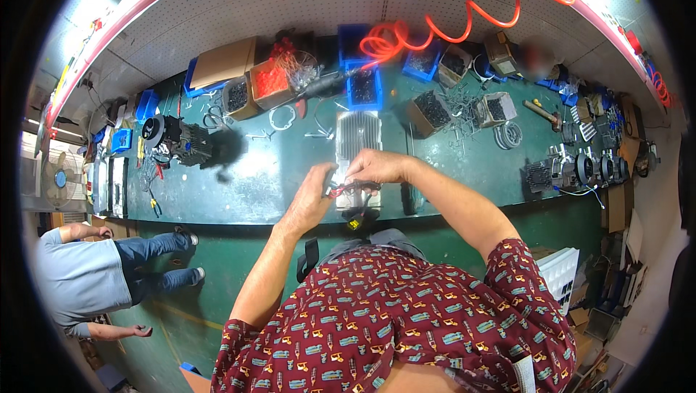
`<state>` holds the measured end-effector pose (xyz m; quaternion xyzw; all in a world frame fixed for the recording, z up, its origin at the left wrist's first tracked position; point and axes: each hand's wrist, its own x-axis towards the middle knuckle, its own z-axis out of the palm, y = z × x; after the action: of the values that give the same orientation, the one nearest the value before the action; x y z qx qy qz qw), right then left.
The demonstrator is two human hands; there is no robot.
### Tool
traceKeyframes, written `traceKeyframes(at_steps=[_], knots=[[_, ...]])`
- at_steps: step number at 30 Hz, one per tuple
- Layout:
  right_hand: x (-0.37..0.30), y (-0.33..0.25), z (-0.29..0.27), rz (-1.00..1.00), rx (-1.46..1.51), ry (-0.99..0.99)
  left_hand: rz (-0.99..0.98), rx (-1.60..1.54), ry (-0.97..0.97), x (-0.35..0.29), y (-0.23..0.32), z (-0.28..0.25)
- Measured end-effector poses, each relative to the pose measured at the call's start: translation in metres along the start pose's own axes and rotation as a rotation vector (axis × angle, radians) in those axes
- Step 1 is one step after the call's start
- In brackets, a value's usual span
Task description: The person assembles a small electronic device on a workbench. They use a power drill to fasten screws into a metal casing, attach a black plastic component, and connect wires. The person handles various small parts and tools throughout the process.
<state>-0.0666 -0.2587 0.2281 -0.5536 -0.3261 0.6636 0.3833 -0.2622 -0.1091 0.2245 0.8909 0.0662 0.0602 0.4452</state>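
In front of me, a silver finned metal housing (pixel 359 132) lies on the green bench, its near end at the front edge. Over its near part, my left hand (pixel 313 196) is closed on a bundle of wires (pixel 336 191), some of them red. My right hand (pixel 378 167) comes in from the right with its fingers pinched together just above the same wires; whatever is between its fingertips is hidden. A dark stretch of cable runs below the right fingers. A yellow connector (pixel 354 224) hangs at the housing's near end, by the bench edge.
Behind the housing stand a blue bin (pixel 364 87) and boxes of small parts, one with red pieces (pixel 271 80). A coiled orange air hose (pixel 471 23) hangs above. Motor assemblies sit left (pixel 177 141) and right (pixel 580 168). Another person (pixel 87 273) stands at left.
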Motion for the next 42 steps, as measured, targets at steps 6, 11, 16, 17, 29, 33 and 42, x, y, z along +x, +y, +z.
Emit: traceKeyframes(at_steps=[6, 11, 16, 17, 29, 33, 42], knots=[[0.003, 0.007, -0.003, -0.031, -0.037, -0.016, 0.02, -0.018, -0.009, 0.001, 0.0, 0.002], [0.0, 0.006, 0.001, -0.018, -0.03, 0.007, 0.022, -0.039, -0.013, 0.001, -0.003, 0.006], [0.0, 0.013, 0.001, -0.044, -0.019, 0.003, 0.054, -0.001, -0.055, 0.001, -0.004, 0.009], [0.0, 0.012, 0.003, -0.039, -0.027, 0.015, 0.055, 0.005, -0.066, 0.001, -0.004, 0.01], [-0.013, 0.017, 0.005, -0.155, 0.049, 0.021, 0.074, 0.092, -0.033, 0.004, 0.028, 0.014], [-0.05, 0.008, -0.002, 0.053, 0.295, 0.068, -0.044, 0.164, -0.058, -0.005, 0.062, 0.024], [-0.087, 0.031, 0.023, 0.018, -0.376, 0.138, -0.083, -0.003, -0.172, -0.023, 0.034, 0.03]])
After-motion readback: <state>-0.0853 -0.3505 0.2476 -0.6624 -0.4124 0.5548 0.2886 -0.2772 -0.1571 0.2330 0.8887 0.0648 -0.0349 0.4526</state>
